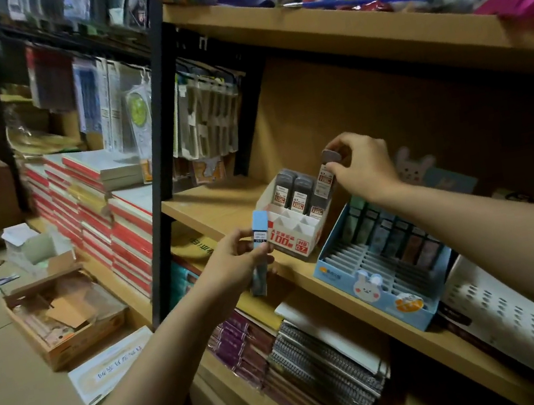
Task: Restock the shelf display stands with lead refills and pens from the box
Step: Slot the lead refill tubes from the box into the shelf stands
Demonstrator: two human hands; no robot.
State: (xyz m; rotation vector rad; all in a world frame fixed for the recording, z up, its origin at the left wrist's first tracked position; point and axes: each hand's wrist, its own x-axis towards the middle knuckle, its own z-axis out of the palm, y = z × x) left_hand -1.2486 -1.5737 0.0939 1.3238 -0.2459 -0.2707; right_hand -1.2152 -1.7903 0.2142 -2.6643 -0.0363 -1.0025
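Head view: your right hand (361, 162) pinches a grey lead refill case (324, 182) upright over the white display stand (292, 233), back right slot. Your left hand (236, 262) grips a blue refill case (260, 238) just off the shelf edge (300, 275), beside the stand's empty front slots.

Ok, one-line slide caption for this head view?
Right hand lowers a lead refill case into the white display stand; left hand holds a blue-capped case.

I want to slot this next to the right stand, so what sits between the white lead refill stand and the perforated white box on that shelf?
In the head view, the blue bunny display stand sits between the white lead refill stand and the perforated white box.
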